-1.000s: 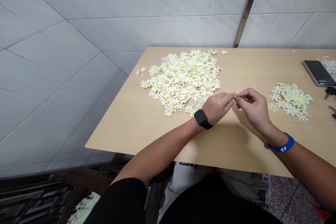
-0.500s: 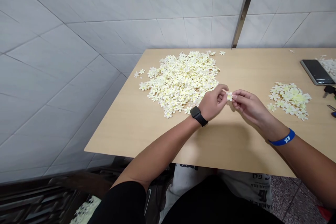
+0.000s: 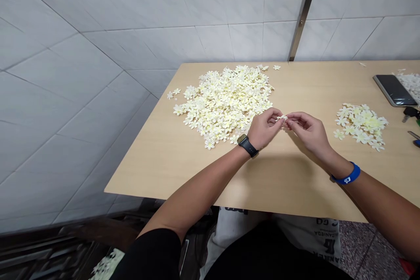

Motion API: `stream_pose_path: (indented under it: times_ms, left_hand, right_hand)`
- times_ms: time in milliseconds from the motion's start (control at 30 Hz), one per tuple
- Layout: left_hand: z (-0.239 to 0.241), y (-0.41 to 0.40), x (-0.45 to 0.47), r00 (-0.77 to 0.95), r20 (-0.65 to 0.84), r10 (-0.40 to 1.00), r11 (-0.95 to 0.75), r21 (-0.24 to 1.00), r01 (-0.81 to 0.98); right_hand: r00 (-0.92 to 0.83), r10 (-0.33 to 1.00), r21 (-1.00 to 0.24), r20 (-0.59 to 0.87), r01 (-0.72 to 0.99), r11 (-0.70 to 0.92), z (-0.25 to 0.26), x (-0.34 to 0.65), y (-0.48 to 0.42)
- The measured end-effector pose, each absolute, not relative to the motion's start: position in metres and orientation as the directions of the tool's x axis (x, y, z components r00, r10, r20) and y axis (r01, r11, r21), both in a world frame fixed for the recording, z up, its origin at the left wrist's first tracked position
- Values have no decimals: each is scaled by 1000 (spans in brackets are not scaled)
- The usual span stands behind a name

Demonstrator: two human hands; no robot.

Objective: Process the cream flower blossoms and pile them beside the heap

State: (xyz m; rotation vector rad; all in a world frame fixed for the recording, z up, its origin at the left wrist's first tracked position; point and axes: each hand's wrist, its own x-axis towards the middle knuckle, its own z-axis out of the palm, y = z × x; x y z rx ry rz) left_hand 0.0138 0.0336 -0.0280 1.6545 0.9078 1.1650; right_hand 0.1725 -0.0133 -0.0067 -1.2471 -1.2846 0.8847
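Between my fingertips is a small white and pale yellow artificial flower (image 3: 281, 117), seen almost edge-on. My left hand (image 3: 264, 127), with a black watch on its wrist, pinches it from the left. From the right, my right hand (image 3: 307, 130) meets it with thumb and forefinger closed together; a blue band circles that wrist. Fingers cover part of the flower. A big heap of like flowers (image 3: 229, 100) lies just beyond and left of my left hand. To the right of my right hand is a smaller pile of flowers (image 3: 362, 123).
The wooden tabletop (image 3: 147, 166) meets a tiled wall (image 3: 213, 43) with a metal upright (image 3: 303, 17). At the right lie a phone (image 3: 393, 90), keys (image 3: 411, 113) and a heap of small white pieces (image 3: 410, 84). More flowers (image 3: 106, 264) sit low at the left, below the table.
The flower has tipped from facing me to nearly edge-on. My right hand's fingers have drawn in closer to my left fingertips and the wrist has turned slightly.
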Motion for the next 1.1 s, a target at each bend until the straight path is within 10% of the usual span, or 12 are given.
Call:
stream_pose_path:
  times_ms: [433, 1100]
  left_hand:
    - [-28, 31, 14, 233, 452, 861, -471, 881, 33]
    - [-19, 26, 9, 345, 622, 703, -697, 699, 159]
  right_hand:
    - [29, 833, -759, 553, 429, 489, -16, 175, -18]
    - [129, 881, -858, 456, 327, 396, -8, 173, -20]
